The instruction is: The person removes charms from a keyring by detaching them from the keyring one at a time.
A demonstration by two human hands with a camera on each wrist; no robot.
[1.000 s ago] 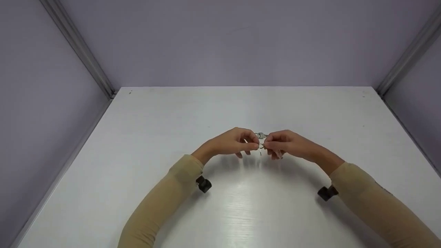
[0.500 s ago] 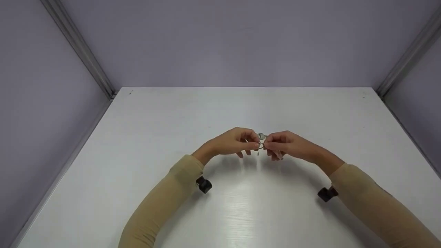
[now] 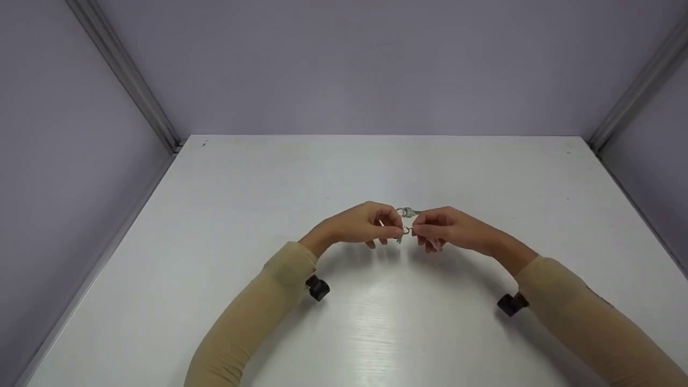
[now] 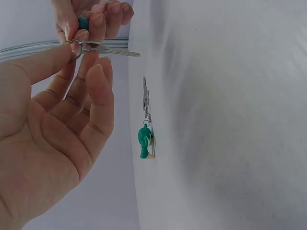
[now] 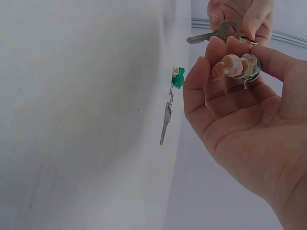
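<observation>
My left hand [image 3: 395, 229] and right hand [image 3: 420, 230] meet fingertip to fingertip just above the white table [image 3: 226, 215]. Between them they pinch a small metal key ring [image 3: 407, 231] that carries a silver key [image 4: 114, 51]. In the left wrist view my left hand [image 4: 79, 53] holds the ring, with the key blade pointing away. My right hand [image 5: 231, 64] also curls its fingers round a small teal bead [image 5: 253, 67]. A second key with a green charm [image 3: 407, 212] lies flat on the table just behind the hands, touched by neither.
Grey walls with metal corner posts [image 3: 126, 80] close in the table at the back and both sides. Beige sleeves cover both forearms, each with a black wrist camera [image 3: 318, 287] below it.
Both hands have sunk very slightly and the ring has turned a little between the fingertips. The key with the green charm has not moved.
</observation>
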